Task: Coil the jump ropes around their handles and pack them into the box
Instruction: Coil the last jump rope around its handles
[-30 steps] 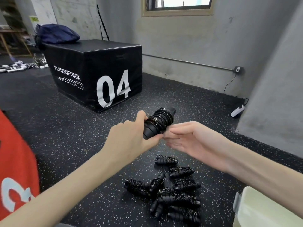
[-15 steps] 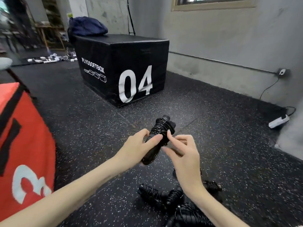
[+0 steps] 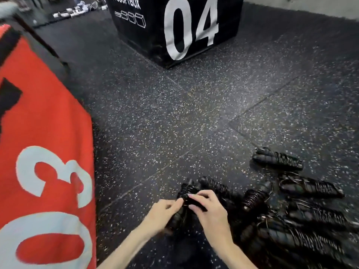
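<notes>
A black jump rope point(image 3: 186, 193), its cord coiled round the handles, is held between both hands low over the floor. My left hand point(image 3: 163, 211) grips the lower part of the handles, thumb and fingers curled round them. My right hand point(image 3: 208, 209) pinches the coiled bundle from the right side. To the right lies a pile of several coiled black jump ropes point(image 3: 303, 216) on the floor. One more coiled rope point(image 3: 277, 159) lies slightly apart at the pile's far edge. The packing box is out of view.
A red soft box marked 03 point(image 3: 44, 152) stands close on the left. A black soft box marked 04 point(image 3: 174, 26) stands ahead. Speckled black rubber floor point(image 3: 174, 117) stretches between them. Small white items point(image 3: 77, 10) lie at the far left.
The view has tilted down and swung left. Both hands have lowered the coiled rope towards the floor beside the pile, and the pale box at the lower right has left the view.
</notes>
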